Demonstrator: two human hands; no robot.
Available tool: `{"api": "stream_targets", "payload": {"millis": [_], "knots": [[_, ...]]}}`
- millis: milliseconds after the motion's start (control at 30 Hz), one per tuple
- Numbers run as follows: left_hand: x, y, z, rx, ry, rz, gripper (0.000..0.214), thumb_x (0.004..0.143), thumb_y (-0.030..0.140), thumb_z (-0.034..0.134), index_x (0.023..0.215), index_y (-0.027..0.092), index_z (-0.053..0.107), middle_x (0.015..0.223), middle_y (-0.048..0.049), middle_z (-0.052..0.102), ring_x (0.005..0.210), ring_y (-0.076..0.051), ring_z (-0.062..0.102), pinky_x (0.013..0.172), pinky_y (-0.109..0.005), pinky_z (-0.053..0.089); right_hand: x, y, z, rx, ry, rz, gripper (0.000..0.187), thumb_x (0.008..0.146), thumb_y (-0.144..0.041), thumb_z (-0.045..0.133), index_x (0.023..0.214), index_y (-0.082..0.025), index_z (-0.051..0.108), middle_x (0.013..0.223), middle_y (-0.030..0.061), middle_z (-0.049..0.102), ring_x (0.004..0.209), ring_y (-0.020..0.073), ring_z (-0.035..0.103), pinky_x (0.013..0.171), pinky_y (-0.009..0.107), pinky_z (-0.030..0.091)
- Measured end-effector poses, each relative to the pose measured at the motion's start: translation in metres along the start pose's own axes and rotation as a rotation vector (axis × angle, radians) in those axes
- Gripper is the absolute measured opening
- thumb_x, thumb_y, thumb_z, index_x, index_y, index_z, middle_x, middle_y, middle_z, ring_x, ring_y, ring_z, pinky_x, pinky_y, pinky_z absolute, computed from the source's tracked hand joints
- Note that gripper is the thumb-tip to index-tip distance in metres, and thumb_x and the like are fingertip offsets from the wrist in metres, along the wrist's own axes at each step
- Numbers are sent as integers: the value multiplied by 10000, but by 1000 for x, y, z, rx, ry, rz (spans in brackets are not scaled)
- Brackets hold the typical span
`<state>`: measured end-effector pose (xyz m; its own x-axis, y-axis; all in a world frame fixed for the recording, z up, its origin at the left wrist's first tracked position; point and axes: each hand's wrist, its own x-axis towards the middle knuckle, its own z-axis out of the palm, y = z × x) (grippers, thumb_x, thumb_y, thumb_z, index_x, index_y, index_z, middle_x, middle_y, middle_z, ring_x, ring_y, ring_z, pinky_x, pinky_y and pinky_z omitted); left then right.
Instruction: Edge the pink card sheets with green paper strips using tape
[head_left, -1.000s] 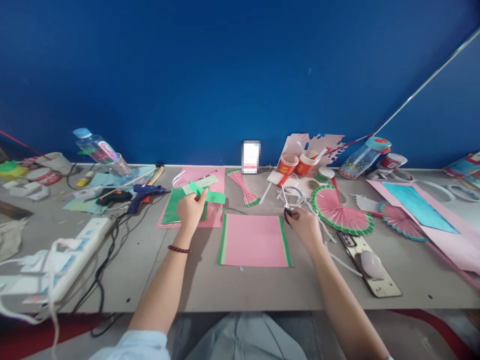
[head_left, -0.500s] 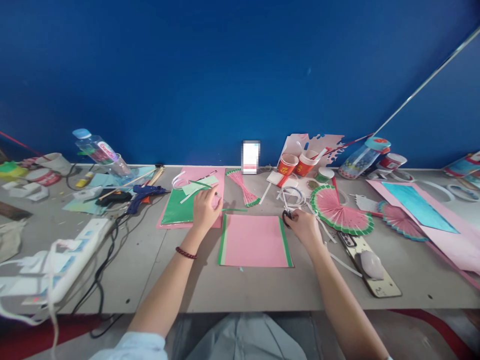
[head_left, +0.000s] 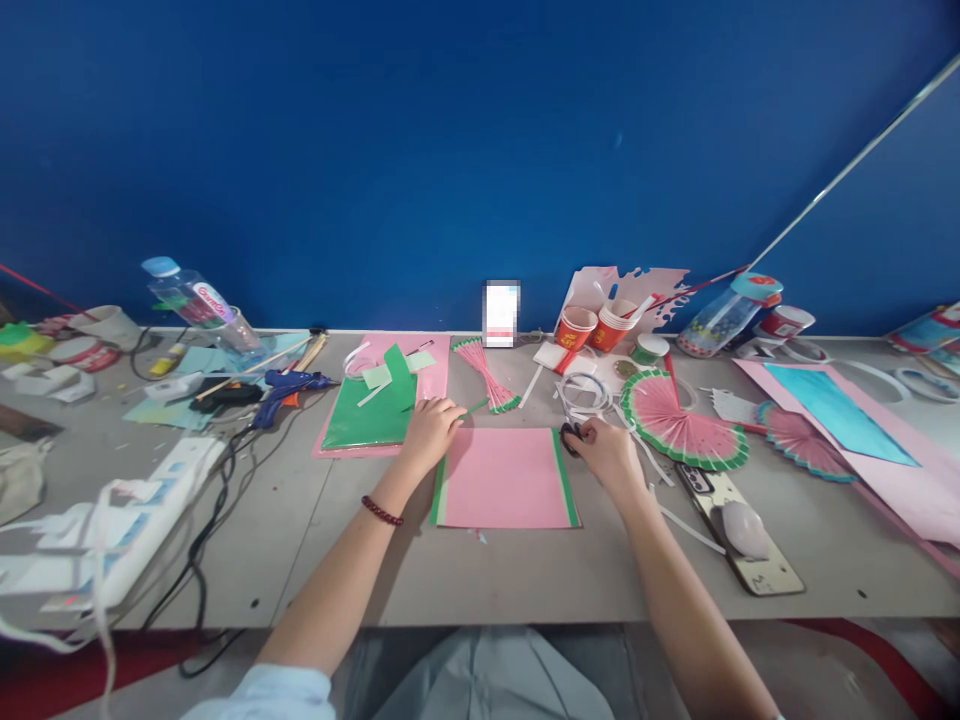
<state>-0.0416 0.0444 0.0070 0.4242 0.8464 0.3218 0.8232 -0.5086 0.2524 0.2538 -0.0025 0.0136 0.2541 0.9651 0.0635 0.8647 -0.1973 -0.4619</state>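
Note:
My left hand (head_left: 433,428) is at the upper left corner of a pink paper sheet (head_left: 504,478) with green and pale edge bands. Its fingers are closed on a thin green paper strip (head_left: 477,407), whose end sticks out past the fingertips. My right hand (head_left: 609,452), at the sheet's upper right corner, grips the black handles of a pair of scissors (head_left: 571,438); the blades are hard to make out. Left of the sheet, a wider green strip (head_left: 403,372) and pale green pieces lie over a green paper pack (head_left: 364,420).
A pleated pink-and-green fan (head_left: 679,425) and a phone (head_left: 776,570) with a mouse on it lie right. Red paper cups (head_left: 576,328) stand behind. On the left are a blue glue gun (head_left: 289,393), a power strip (head_left: 154,520) and dark cables. A blue wall (head_left: 480,160) rises behind.
My left hand has let go of the wider green strip, which lies on the green pack, and moved right and nearer onto the thin strip. The pink sheet has shifted slightly left.

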Motion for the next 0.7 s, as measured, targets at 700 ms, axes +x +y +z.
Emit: {"api": "stream_targets", "payload": {"millis": [700], "knots": [[0,5,2,177,2,16,246,817,106,475,976,211,630,892,-48,654,849,-219,563,799,-363,382,-17,-34,-1,212,-18,-280,146,762,-179,492,849,-201,608,886,105,610,754,219,575,639,334,439]]}}
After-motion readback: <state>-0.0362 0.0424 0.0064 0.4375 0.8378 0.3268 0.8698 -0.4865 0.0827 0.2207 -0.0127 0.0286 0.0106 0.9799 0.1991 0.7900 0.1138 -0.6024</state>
